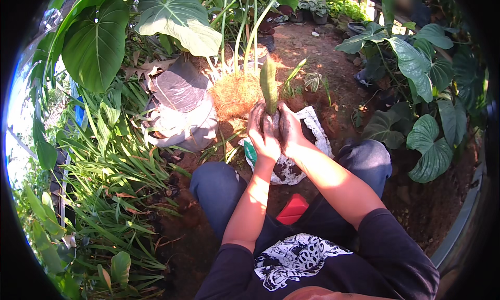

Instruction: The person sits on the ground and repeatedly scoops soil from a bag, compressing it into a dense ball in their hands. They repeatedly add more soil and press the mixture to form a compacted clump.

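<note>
My left hand (262,132) and my right hand (290,130) are cupped together around the base of a thick upright green leaf (268,85), which looks like a snake plant cutting. Dark soil coats the fingers. Between the palms a greyish mass shows at the leaf's foot; the hands hide most of it, so I cannot tell whether it is a small pot or packed soil. Below the hands, an open white plastic sack (323,137) with dark soil inside lies on the ground between my knees. Nearer my lap is a red plastic object (293,210), partly covered by my clothing.
A pale grow bag (195,130) with a dark sheet (181,85) on top stands left of the hands. Beside it is a heap of brown fibre (236,94). Strappy plants (113,182) crowd the left; broad-leaved plants (429,143) line the right. Small seedlings (313,82) grow ahead.
</note>
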Tool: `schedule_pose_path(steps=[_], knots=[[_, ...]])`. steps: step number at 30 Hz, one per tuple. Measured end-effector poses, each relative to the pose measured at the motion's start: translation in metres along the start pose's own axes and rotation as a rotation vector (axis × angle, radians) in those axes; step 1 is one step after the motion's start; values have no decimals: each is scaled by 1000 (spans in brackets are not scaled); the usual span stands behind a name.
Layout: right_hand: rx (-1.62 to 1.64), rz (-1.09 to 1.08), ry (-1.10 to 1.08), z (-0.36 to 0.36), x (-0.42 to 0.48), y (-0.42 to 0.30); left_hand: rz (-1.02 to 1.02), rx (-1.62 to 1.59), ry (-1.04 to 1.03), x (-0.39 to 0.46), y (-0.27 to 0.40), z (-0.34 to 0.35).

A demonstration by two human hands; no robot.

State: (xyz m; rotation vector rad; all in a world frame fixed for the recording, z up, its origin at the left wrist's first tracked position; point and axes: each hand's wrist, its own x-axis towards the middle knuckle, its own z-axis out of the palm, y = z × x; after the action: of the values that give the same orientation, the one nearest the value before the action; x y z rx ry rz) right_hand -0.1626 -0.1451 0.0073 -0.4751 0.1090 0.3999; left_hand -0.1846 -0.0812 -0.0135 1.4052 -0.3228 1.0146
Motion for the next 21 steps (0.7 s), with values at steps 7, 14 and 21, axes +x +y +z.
schedule_pose_path(steps=[7,14,21], knots=[[-82,4,-54,-13,13,4,27,142,-93,4,10,-4],[-105,3,-17,-18,19,7,-18,102,-103,4,12,-1],[-94,-64,31,-8,6,5,-10,96,-99,5,6,-2]])
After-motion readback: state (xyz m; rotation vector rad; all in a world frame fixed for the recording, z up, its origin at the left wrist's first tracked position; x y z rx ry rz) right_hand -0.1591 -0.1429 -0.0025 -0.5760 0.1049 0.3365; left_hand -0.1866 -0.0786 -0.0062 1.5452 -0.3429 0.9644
